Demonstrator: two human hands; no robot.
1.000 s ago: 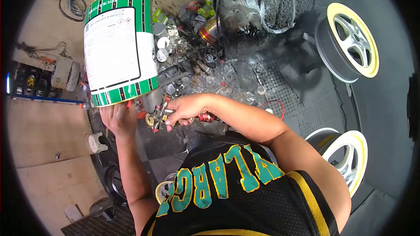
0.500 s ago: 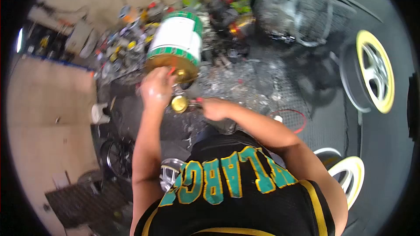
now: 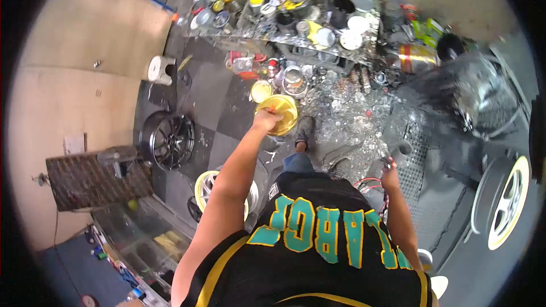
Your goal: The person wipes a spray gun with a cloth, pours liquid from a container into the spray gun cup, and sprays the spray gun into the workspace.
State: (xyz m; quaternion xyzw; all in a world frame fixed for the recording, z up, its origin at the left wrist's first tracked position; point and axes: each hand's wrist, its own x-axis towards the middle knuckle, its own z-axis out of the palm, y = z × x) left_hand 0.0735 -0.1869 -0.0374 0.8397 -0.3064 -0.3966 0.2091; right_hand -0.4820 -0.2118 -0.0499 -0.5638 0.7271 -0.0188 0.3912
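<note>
My left hand (image 3: 266, 119) is closed at the gold top of a large metal can (image 3: 287, 115), beside a small orange-red piece on it. The can is roughly upright, low by my foot; I cannot tell whether its base touches the floor. Out to the right, my right hand (image 3: 390, 177) grips what looks like a spray gun (image 3: 388, 164) with a dark grey cup (image 3: 402, 148). A red hose (image 3: 367, 181) runs close to that hand. Just behind the large can are a smaller round gold-topped tin (image 3: 261, 91) and an open-looking tin (image 3: 294, 79).
A paint-spattered bench (image 3: 244, 38) crowded with cups and tins stands ahead. Wheel rims lie on the left (image 3: 168, 141), near my left arm (image 3: 206, 185) and at the right (image 3: 508, 202). A white stool (image 3: 161, 70) is by the cabinets. A plastic-wrapped object (image 3: 475, 88) sits at right.
The large can, earlier raised and tilted toward me, is now low and upright under my left hand. My right hand has moved away from it to the right. My view has shifted.
</note>
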